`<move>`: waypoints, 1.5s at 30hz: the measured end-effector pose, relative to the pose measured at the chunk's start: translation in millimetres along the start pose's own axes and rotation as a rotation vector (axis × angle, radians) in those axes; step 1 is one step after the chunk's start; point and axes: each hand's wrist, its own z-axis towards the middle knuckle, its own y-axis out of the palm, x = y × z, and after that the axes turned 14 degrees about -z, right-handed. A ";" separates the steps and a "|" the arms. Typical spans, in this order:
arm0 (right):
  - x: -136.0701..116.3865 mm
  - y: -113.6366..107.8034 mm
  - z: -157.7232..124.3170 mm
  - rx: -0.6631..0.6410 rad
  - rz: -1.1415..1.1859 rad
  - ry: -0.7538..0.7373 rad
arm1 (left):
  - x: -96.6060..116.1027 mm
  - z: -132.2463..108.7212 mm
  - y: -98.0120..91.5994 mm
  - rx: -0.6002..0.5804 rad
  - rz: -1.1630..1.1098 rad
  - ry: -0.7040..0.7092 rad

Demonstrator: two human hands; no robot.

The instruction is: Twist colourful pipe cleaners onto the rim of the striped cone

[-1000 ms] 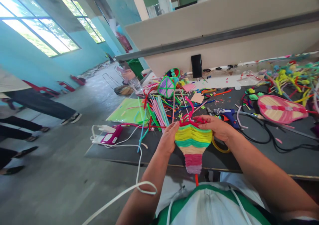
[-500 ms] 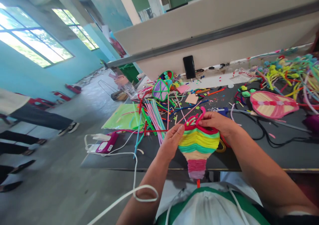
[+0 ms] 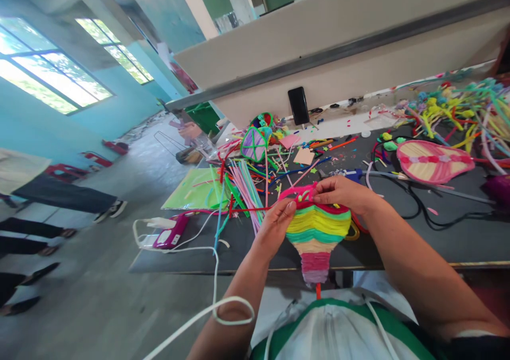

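Both my hands hold a woven pipe-cleaner fan banded in pink, cream, teal, yellow, green and red, over the near edge of the dark table. My left hand grips its left edge, fingers curled. My right hand pinches the pink pipe cleaner at the fan's top rim. A red stem sticks out below the fan's narrow end.
Loose pipe cleaners litter the table's left. A finished pink fan, a blue glue gun with black cable, a black phone and a pink power strip with white cord lie around. People's legs stand at left.
The view shifted slightly. My right hand pressed the pink pipe cleaner down flatter along the fan's top rim; my left hand kept its hold on the left edge.
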 end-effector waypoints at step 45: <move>-5.6 7.3 5.6 0.041 -0.189 -0.022 | -4.5 5.7 19.1 0.134 -0.008 0.101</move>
